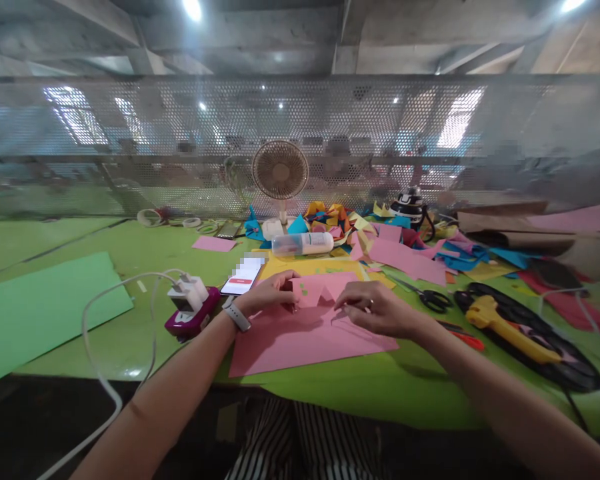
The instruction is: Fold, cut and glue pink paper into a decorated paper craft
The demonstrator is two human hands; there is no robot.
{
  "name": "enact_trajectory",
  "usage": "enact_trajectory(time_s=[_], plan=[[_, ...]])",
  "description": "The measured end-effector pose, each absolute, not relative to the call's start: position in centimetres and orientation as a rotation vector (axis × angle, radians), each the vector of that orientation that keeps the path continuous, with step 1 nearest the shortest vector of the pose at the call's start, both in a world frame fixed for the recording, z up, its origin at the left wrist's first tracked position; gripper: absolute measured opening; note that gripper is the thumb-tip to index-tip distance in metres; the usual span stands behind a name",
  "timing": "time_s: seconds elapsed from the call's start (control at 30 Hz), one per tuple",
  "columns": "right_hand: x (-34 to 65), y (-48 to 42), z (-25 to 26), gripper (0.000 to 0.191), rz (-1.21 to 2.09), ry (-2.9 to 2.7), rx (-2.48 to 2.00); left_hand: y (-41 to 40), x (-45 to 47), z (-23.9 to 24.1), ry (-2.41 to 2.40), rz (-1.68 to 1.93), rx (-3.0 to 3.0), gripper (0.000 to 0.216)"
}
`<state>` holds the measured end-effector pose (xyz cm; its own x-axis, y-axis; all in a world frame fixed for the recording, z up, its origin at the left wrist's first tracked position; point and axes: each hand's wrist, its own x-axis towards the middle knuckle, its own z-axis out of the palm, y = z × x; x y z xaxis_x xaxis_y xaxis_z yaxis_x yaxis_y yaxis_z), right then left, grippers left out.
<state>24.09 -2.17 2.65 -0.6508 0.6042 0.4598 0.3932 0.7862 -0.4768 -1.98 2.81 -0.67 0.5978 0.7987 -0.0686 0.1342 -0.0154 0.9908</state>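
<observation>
Left hand [267, 293]: pinching left edge of pink paper cutout [320, 288].
Right hand [380, 310]: gripping its right edge.
Cutout location: over pink sheet [300, 343], green table [380, 390].
Nearby: scissors [433, 298], phone [243, 275].

Craft workshop bench inside an industrial hall. Long green worktable [130, 333] with a perforated metal screen [130, 147] behind it, and a bare concrete ceiling [260, 40] with bright lights overhead. Bench clutter fits paper craft: pink sheet [290, 347], heap of coloured paper scraps [430, 257], scissors [430, 298], yellow hand tool [505, 327], tape rolls [150, 217], plastic bottle [303, 243], desk fan [280, 170].
</observation>
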Motion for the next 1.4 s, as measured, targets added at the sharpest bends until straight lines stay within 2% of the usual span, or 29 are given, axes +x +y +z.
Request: enact_trajectory(time_s=[0.1, 0.27, 0.37, 1.4], plan=[[23.8, -1.9, 2.1, 0.017, 0.460, -2.383, -0.836, 2.9, -2.0, -0.7, 0.819, 0.637, 1.532, 0.035], [24.2, 0.0, 1.1, 0.026, 0.913, -2.026, -0.834, 2.8, -1.8, -0.7, 0.778, 0.663, 1.529, 0.036], [24.1, 0.7, 0.8, 0.029, 1.002, -1.743, -0.758, 2.7, -1.7, -0.6, 0.779, 0.665, 1.525, 0.036], [22.3, -0.4, 0.7, 0.030, 1.080, -1.646, -0.758, 2.0, -1.2, -0.2, 0.695, 0.597, 1.480, 0.042]])
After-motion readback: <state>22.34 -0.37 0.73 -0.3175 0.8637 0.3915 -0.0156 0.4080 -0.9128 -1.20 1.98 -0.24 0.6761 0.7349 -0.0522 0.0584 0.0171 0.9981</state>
